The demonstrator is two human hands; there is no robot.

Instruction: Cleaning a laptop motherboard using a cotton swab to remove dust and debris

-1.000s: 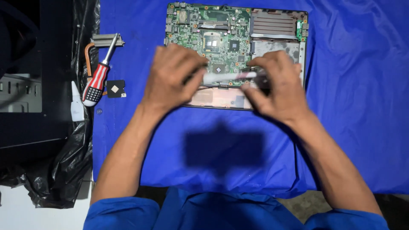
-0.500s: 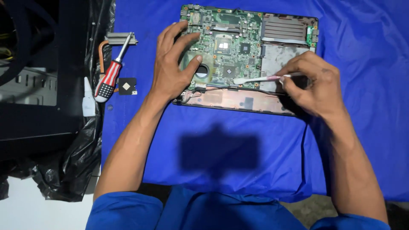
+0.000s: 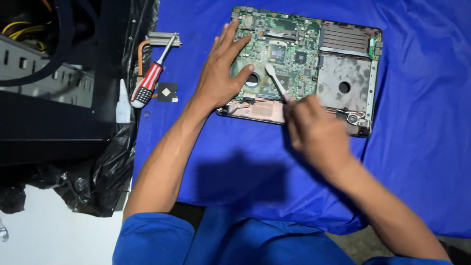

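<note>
The circuit board [image 3: 279,49] is green, dotted with black chips. The cloth [image 3: 422,122] under it is bright blue. The screwdriver [image 3: 147,86] has a red, white and black striped handle. The brush [image 3: 275,81] is white.

Work surface: we record a blue cloth [image 3: 422,147] spread across most of the frame, creased toward the right edge. Lying directly on it, upper centre to upper right: an opened laptop base [image 3: 343,83], its green motherboard exposed on its left part, a bare grey bay on its right. Upper left of the cloth: a screwdriver [image 3: 149,81] with red, white and black handle, tip pointing up the frame toward a copper heat pipe with metal fins [image 3: 159,39]. Just right of the handle we note a small black square chip [image 3: 167,92]. At the cloth's left edge, crumpled black plastic sheeting [image 3: 93,181].
</note>
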